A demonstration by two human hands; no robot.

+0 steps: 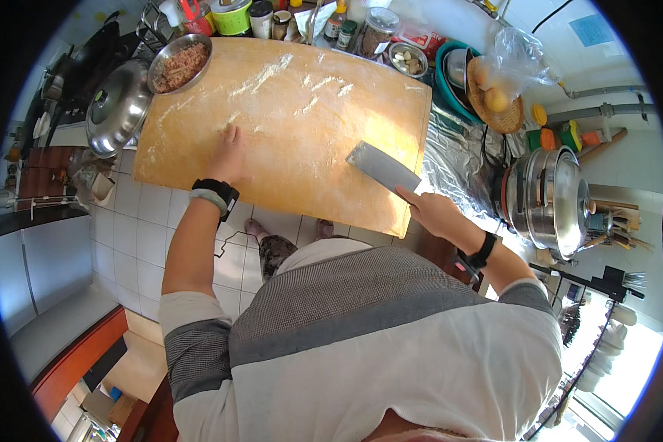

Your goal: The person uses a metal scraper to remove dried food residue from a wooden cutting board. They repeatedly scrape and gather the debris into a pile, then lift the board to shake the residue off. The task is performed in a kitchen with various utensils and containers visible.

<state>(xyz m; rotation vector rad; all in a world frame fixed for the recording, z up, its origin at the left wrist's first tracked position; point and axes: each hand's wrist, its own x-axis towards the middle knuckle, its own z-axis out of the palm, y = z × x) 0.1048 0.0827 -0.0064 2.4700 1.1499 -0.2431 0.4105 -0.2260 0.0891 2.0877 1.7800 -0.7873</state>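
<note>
A large wooden board (287, 138) dusted with streaks of flour lies before me. On its left part, near the front edge, my left hand (229, 154) reaches over the wood, somewhat blurred, with the thumb apart from the fingers and nothing seen in it. My right hand (433, 212) grips the handle of a Chinese cleaver (384, 167) at the board's right front corner. The broad blade points away and to the left, low over the wood; whether it touches is unclear. A metal bowl of minced meat filling (181, 66) stands at the far left corner.
A domed steel lid (116, 110) is left of the board. Behind stand jars (378, 33), bottles and a small bowl of garlic cloves (408, 59). At the right are a teal basin (447, 83), a wicker basket (503, 116), foil (453, 157) and a steel steamer pot (552, 201).
</note>
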